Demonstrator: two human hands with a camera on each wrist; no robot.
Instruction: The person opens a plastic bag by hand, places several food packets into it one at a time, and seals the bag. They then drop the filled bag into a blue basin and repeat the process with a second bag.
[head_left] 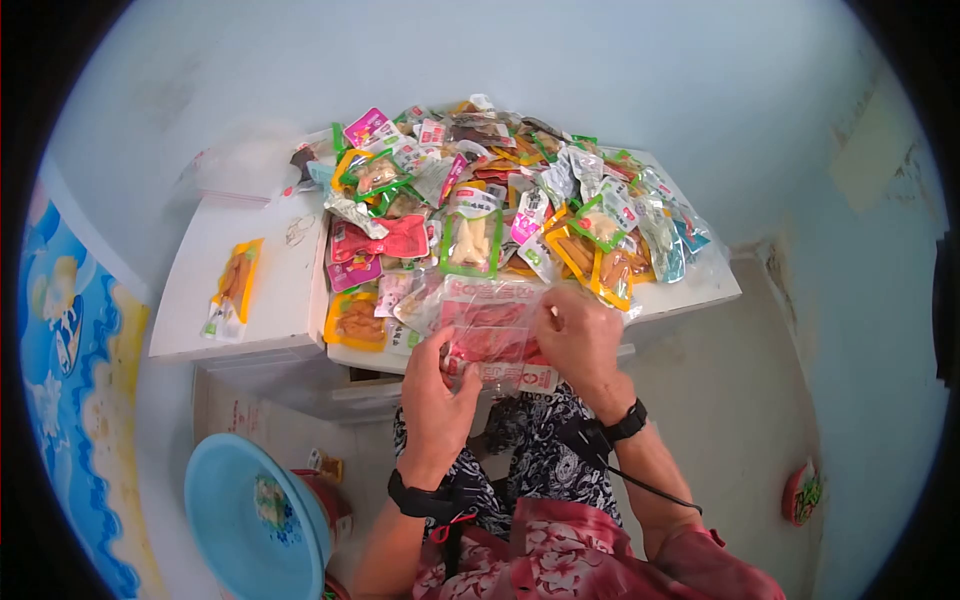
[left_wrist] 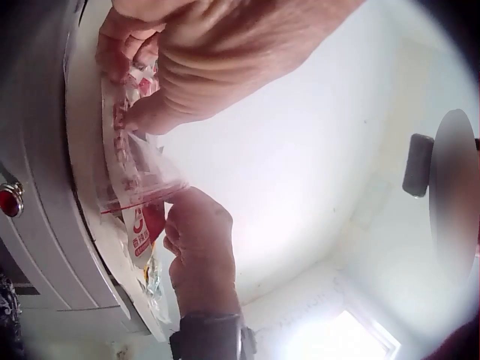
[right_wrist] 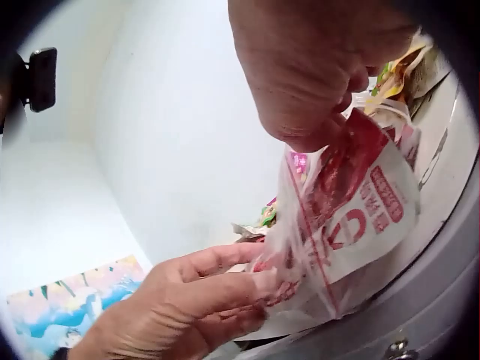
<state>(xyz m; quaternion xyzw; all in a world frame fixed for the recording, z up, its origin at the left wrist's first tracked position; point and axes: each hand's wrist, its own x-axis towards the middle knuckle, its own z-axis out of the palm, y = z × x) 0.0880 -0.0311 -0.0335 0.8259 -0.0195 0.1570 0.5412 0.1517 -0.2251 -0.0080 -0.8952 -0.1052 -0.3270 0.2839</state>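
Observation:
In front of the heaped table, my left hand (head_left: 440, 395) grips a clear zip bag (right_wrist: 311, 259) with a red line along its mouth, thumb on the near side. Partly inside that bag is a red and white food packet (right_wrist: 367, 202); one end sticks out past the red line. My right hand (head_left: 585, 340), fingers curled, pinches the packet at its projecting end, as the right wrist view shows. Its fingertips are partly hidden behind the knuckles. Close behind both hands lies a large heap of sealed snack packets (head_left: 470, 235).
A single yellow-edged packet (head_left: 235, 285) lies on the white side table (head_left: 180, 300), with clear plastic bags (head_left: 240, 165) at its back. A blue basin (head_left: 215, 500) stands on the floor at lower left. A small red container (head_left: 800, 493) is near the right wall.

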